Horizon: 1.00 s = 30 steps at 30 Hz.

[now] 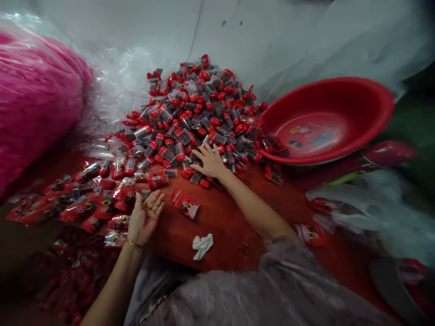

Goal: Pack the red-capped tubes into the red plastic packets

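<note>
My right hand (210, 162) reaches into the near edge of a large heap of small clear tubes with red caps (204, 99); its fingers are spread over the tubes, and no tube is plainly gripped. Dark contents show through the tube walls. My left hand (146, 215), palm up with fingers loosely apart, holds nothing. It is beside a spread of filled red packets (102, 199). Between the hands a flat red printed packet (185, 203) lies on the reddish-brown table (231, 231). Nearer me is a crumpled white scrap (203, 246).
A red plastic basin (380, 99) stands tilted at the right, touching the heap. A big bag of pink material (37, 99) fills the left, with clear empty tubes (115, 81) behind. Clear plastic bags (380, 203) lie at right; many red packets (74, 276) sit below the table's left edge.
</note>
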Motion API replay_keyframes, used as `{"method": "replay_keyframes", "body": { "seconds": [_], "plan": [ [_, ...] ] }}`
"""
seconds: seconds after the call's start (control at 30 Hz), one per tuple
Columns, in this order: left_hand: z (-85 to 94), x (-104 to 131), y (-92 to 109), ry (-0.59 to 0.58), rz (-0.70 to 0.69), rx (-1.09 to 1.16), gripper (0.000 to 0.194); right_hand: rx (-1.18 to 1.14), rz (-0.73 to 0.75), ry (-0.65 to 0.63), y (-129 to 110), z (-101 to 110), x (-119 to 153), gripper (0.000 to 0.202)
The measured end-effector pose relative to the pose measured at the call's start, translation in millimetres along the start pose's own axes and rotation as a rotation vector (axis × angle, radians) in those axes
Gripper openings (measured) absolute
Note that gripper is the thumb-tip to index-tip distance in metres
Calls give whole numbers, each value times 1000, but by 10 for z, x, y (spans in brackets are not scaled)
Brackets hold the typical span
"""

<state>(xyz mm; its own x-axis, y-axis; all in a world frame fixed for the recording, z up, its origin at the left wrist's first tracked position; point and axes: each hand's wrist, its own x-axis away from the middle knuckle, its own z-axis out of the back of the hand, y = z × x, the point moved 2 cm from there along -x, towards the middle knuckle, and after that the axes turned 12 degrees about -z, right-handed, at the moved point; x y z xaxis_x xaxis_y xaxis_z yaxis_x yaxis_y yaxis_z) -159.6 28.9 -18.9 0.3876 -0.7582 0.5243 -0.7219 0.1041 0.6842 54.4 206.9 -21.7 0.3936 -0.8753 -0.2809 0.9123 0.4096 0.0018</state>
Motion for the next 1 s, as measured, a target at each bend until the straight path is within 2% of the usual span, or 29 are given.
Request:
{"method": "replay_keyframes", "body": {
  "seconds": [0.07,0.1,0.17,0.27,0.33,0.4,0.47,0.57,0.67,0.77,0.87,1.0],
  "plan": [
    [12,50,-71,-79,-5,-135,47,3,57,-33,98,15,150,62],
    [17,79,-110,-119,-72,-233,46,4,78,-44,140,21,223,61],
    [7,146,-187,-204,-354,-501,43,-4,94,-55,219,31,366,61],
    [-78,255,-337,-360,-910,-1025,38,-34,101,-62,323,52,575,60],
    [-143,286,-468,-458,-1102,-1343,40,-54,123,-69,387,72,702,59],
    [-185,280,-577,-510,-1139,-1567,42,-69,147,-75,453,96,813,58],
    [-206,267,-642,-543,-1122,-1701,43,-81,168,-87,522,123,914,59],
    [-210,267,-663,-573,-1113,-1805,41,-99,175,-92,601,168,1072,66],
    [-205,260,-644,-576,-1102,-1838,38,-145,115,-33,573,233,1245,71],
    [-213,226,-635,-522,-1080,-1813,32,-227,14,45,372,309,1399,56],
    [-228,184,-653,-465,-1069,-1782,29,-315,-42,72,26,364,1487,40],
    [-216,139,-681,-447,-1108,-1712,32,-373,-35,23,-458,341,1504,39]
  ]
}}
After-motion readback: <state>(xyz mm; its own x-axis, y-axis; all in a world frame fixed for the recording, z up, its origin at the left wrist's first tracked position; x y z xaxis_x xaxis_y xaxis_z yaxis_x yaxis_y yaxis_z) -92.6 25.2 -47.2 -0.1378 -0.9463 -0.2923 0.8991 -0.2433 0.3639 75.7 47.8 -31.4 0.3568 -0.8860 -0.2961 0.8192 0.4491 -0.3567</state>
